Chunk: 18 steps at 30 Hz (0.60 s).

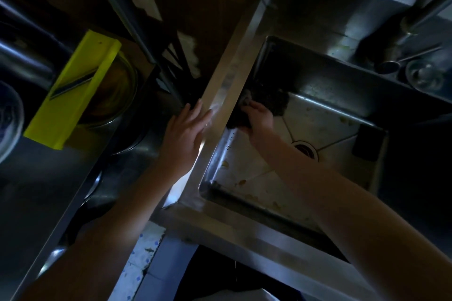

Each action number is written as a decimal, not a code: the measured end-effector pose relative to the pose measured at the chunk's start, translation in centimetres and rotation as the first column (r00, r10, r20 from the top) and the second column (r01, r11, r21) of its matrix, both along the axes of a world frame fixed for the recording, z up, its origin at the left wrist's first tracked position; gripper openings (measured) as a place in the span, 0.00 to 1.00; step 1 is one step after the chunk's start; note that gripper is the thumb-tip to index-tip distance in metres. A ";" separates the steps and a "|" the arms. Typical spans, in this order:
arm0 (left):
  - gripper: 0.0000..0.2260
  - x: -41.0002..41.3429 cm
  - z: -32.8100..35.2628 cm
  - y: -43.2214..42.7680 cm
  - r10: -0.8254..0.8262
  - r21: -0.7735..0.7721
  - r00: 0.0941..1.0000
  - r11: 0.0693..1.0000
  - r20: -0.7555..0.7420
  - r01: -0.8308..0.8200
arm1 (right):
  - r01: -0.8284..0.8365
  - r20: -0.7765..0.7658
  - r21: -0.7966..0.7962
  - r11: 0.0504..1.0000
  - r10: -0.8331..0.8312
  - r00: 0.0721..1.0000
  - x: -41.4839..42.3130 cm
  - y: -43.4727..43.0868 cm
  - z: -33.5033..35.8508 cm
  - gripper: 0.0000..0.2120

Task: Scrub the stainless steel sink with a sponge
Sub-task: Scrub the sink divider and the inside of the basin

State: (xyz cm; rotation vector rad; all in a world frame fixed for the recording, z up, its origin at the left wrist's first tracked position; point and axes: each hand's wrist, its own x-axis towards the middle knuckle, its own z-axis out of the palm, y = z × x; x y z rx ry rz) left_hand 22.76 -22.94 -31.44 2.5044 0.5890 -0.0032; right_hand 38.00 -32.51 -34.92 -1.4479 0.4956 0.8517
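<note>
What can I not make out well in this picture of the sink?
- Head view: the sponge is covered by the right hand and lost in shadow; its shape is unclear.
- Head view: the drain is partly hidden by the right forearm.
- Head view: the dark block in the sink is too dim to identify.
- Head view: the tap is blurred and cut off by the edge.

The sink [227, 85] was silver-grey steel; its pale bottom was crossed by thin diagonal lines and dotted with yellowish-brown specks. The sponge [259, 98] was black with a grey patch at one edge. A block [369, 142] in the sink was black. The slicer [73, 95] was bright yellow with a dark blade, and the bowl [119, 95] was golden-brown. The floor [137, 269] was pale with small blue marks.
</note>
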 end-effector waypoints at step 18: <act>0.24 -10.9 0.9 -10.8 0.360 0.194 0.916 0.925 -0.177 -0.326 | -0.929 0.164 -0.291 0.230 0.968 0.189 -9.3 -7.4 -1.9 0.11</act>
